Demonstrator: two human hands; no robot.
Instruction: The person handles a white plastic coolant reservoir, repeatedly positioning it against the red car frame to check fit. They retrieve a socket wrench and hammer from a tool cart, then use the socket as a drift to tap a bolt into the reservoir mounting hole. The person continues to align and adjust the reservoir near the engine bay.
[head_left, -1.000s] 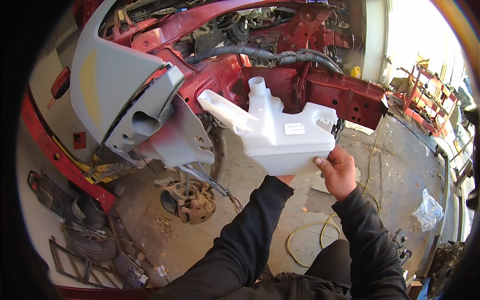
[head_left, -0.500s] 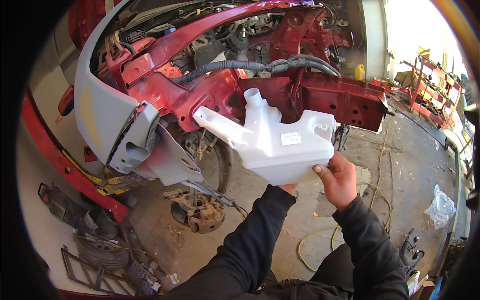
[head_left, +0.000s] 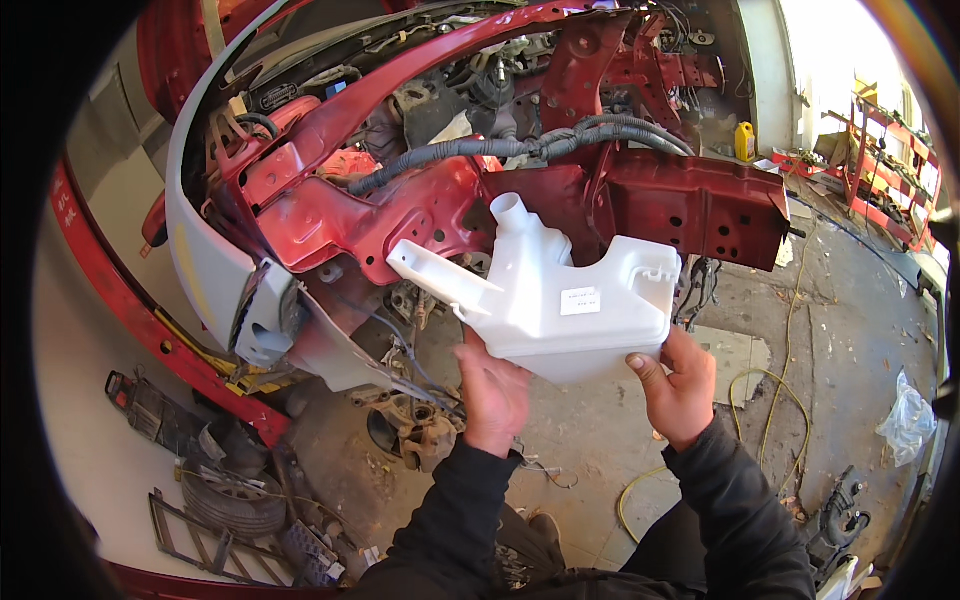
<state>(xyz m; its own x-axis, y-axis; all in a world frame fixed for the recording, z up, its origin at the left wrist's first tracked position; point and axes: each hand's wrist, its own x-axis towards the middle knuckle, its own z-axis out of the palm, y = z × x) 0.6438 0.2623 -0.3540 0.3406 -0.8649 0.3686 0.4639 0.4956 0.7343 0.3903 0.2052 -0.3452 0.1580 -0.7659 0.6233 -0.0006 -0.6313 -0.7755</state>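
A white plastic washer fluid reservoir (head_left: 585, 335) is in front of me, held in the air before the car's stripped front end. It has a round filler neck, a long arm on its left and a small label. My right hand (head_left: 678, 388) grips its lower right corner, thumb on the near face and fingers behind. My left hand (head_left: 492, 398) supports the lower left underside, thumb raised beside it, its other fingers partly hidden beneath. Behind the reservoir runs the red inner body panel (head_left: 400, 225), with a thick grey wiring harness (head_left: 450, 152) across it.
A grey fender (head_left: 205, 275) curves along the left. Below it hangs a brake caliper assembly (head_left: 415, 430). A tyre (head_left: 235, 505) lies at lower left. To the right are a yellow hose (head_left: 745, 405), a plastic bag (head_left: 905, 420) and a red rack (head_left: 885, 170).
My left hand has come out from beneath the reservoir to its lower left side. The reservoir sits slightly lower in view, while my right hand keeps its grip.
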